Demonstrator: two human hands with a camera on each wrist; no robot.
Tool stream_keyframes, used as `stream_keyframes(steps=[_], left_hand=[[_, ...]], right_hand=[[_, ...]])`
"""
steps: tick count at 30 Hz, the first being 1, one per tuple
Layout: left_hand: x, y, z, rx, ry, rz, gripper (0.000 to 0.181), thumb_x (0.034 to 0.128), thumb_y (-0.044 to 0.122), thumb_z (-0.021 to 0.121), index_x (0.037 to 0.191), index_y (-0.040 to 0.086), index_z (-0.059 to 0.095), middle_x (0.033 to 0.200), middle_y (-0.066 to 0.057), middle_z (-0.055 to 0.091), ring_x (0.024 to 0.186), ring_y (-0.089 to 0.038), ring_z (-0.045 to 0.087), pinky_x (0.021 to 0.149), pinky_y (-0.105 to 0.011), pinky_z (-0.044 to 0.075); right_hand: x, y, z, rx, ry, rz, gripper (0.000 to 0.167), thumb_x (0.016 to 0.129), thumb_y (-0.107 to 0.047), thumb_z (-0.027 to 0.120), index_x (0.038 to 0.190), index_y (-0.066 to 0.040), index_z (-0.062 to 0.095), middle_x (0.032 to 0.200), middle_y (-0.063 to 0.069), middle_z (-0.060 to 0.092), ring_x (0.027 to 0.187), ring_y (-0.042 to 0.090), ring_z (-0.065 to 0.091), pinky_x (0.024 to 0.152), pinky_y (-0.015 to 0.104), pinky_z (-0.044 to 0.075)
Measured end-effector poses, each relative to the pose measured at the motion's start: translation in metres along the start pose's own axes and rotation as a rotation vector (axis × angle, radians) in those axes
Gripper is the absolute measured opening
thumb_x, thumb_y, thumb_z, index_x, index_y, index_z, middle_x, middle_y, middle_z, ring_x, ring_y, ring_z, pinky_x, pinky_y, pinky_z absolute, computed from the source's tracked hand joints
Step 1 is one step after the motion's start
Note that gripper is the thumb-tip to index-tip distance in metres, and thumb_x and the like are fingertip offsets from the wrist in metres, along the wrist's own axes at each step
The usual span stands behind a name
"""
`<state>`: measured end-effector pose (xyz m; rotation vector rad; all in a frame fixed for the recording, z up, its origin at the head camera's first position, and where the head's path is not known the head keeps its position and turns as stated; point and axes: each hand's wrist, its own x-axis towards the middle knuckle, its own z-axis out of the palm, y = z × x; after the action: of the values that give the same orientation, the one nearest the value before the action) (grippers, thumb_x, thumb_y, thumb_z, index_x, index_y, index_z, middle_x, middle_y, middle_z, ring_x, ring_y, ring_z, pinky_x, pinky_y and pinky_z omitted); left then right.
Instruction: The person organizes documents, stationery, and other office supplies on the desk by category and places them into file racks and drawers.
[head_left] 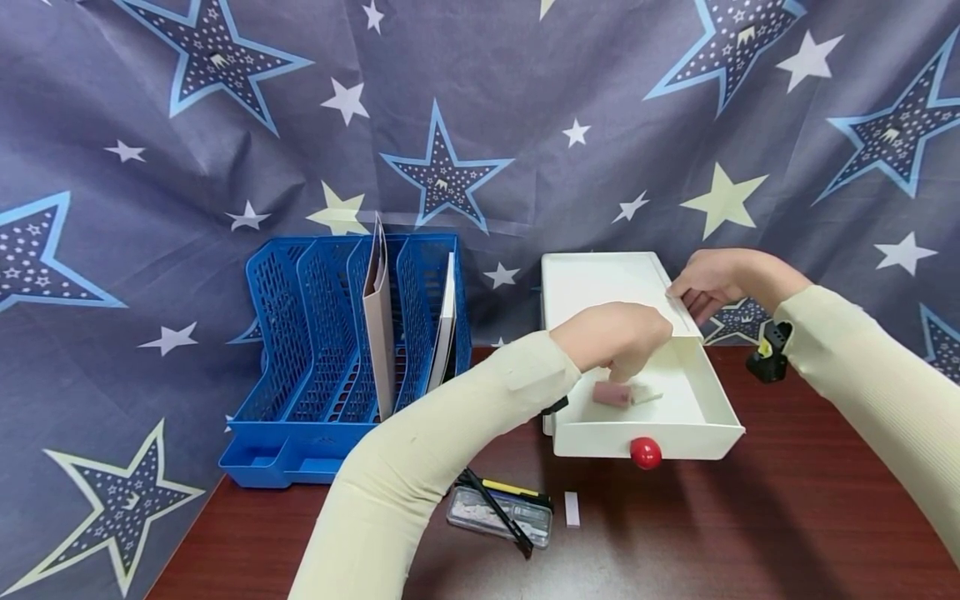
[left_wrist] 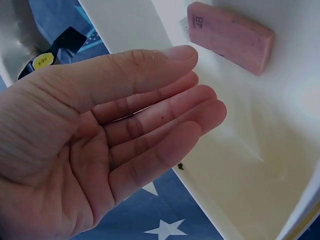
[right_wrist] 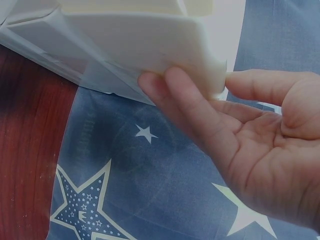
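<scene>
A shiny, dark red-brown table with wood lines (head_left: 645, 546) holds everything up. On it stands a white plastic box with a pulled-out drawer (head_left: 592, 283), which has a round red knob (head_left: 646, 452) at the front. Left of the box is a big blue plastic rack with tall slots and little holes (head_left: 258, 454). In front of the box is a small, thin, pale block (head_left: 572, 510). In front and more to the left of the box are a flat, clear plastic case (head_left: 476, 512) and a thin yellow and black stick (head_left: 513, 487).
</scene>
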<state>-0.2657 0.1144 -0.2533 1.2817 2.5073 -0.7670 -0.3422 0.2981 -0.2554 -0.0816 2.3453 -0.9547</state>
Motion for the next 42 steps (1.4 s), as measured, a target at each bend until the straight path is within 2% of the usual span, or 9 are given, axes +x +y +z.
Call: stream_keyframes(steps=[9,13,19,23,26,28,33,37,42], left_hand=[[-0.003,-0.002,0.001,-0.047,0.003,-0.002,0.025,0.0801,0.006,0.072,0.095,0.016,0.054,0.080,0.005,0.054,0.065,-0.008,0.053,0.053,-0.017,0.044],[-0.006,-0.002,0.001,-0.062,0.008,-0.002,0.024,0.0806,0.006,0.071,0.093,0.016,0.053,0.079,0.005,0.054,0.062,-0.007,0.054,0.054,-0.017,0.045],[-0.012,-0.002,0.001,-0.104,0.035,0.003,0.025,0.0804,0.014,0.077,0.089,0.017,0.054,0.075,0.005,0.059,0.060,-0.007,0.057,0.058,-0.019,0.048],[-0.016,-0.002,0.004,-0.078,0.095,0.018,0.031,0.0767,0.026,0.084,0.083,0.018,0.055,0.071,0.007,0.057,0.066,-0.008,0.055,0.063,-0.022,0.047],[-0.020,-0.001,0.007,-0.057,0.147,0.026,0.034,0.0752,0.031,0.085,0.081,0.020,0.053,0.075,0.008,0.053,0.074,-0.009,0.050,0.067,-0.025,0.046],[-0.022,-0.001,0.008,-0.059,0.173,0.031,0.034,0.0773,0.032,0.083,0.081,0.020,0.052,0.077,0.008,0.051,0.077,-0.010,0.047,0.068,-0.027,0.045],[-0.029,-0.005,0.010,-0.112,0.218,0.054,0.022,0.0863,0.030,0.074,0.082,0.020,0.055,0.081,0.008,0.056,0.079,-0.009,0.051,0.069,-0.027,0.046],[-0.036,-0.007,0.013,-0.136,0.277,0.083,0.014,0.0900,0.031,0.070,0.092,0.020,0.063,0.092,0.008,0.064,0.086,-0.008,0.056,0.075,-0.027,0.049],[-0.045,-0.008,0.017,-0.121,0.382,0.137,0.019,0.0942,0.032,0.065,0.108,0.020,0.069,0.105,0.006,0.070,0.092,-0.010,0.060,0.082,-0.030,0.052]], right_hand=[[0.001,0.001,0.000,0.006,0.010,-0.010,0.042,0.103,-0.014,0.050,0.124,0.021,0.051,0.091,0.009,0.072,0.081,0.016,0.072,0.080,0.037,0.062],[0.001,0.002,-0.002,0.017,-0.016,-0.037,0.039,0.101,-0.015,0.053,0.119,0.019,0.056,0.092,0.011,0.073,0.082,0.017,0.073,0.080,0.037,0.062],[0.001,0.003,-0.002,0.009,-0.019,-0.030,0.042,0.102,-0.015,0.052,0.123,0.021,0.053,0.092,0.009,0.073,0.082,0.016,0.073,0.081,0.037,0.062],[0.001,0.001,0.001,0.007,0.005,-0.008,0.043,0.103,-0.015,0.049,0.126,0.022,0.049,0.090,0.007,0.072,0.081,0.015,0.072,0.081,0.037,0.062],[0.001,0.001,0.001,0.009,0.010,-0.001,0.042,0.104,-0.014,0.048,0.126,0.022,0.049,0.088,0.007,0.071,0.080,0.015,0.072,0.081,0.037,0.062],[0.001,0.001,0.001,0.009,0.009,0.000,0.042,0.104,-0.013,0.048,0.126,0.023,0.048,0.088,0.006,0.072,0.080,0.015,0.072,0.081,0.037,0.062],[0.000,0.001,0.001,0.011,0.010,-0.006,0.043,0.103,-0.014,0.049,0.125,0.023,0.049,0.087,0.005,0.072,0.080,0.015,0.072,0.080,0.037,0.062],[0.000,0.002,0.001,0.013,0.013,-0.013,0.041,0.103,-0.014,0.050,0.123,0.022,0.052,0.086,0.005,0.073,0.080,0.016,0.073,0.079,0.037,0.062],[0.001,0.002,0.001,0.012,0.009,-0.017,0.041,0.102,-0.015,0.050,0.122,0.021,0.052,0.087,0.007,0.073,0.081,0.017,0.073,0.080,0.037,0.062]])
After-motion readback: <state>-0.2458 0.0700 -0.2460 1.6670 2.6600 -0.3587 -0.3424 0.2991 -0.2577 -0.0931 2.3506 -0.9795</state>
